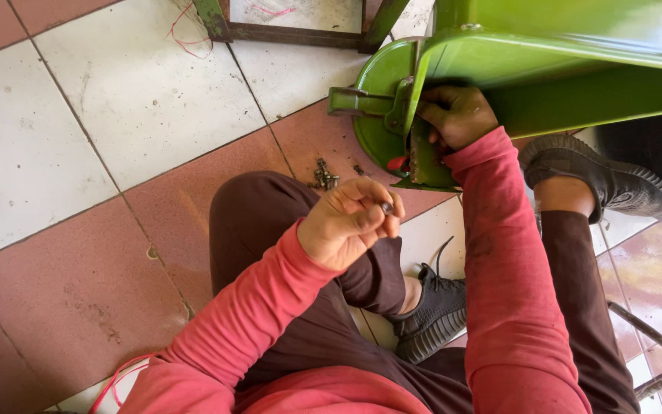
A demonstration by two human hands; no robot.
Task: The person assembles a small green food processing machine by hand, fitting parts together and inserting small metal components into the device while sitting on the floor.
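The left hand (349, 221), nearest, is raised over the bent knee and pinches a small dark metal nut (386, 207) between thumb and fingertips. Just beyond it, on the tiled floor (101, 146) (smooth squares of white and dull red), lies a little heap of bolts (324, 175). Farther on and to the right, the right hand (457, 115) reaches under the edge of a green painted metal machine (545, 54), fingers curled against its round disc-shaped plate (377, 84); whether it grips anything there I cannot tell.
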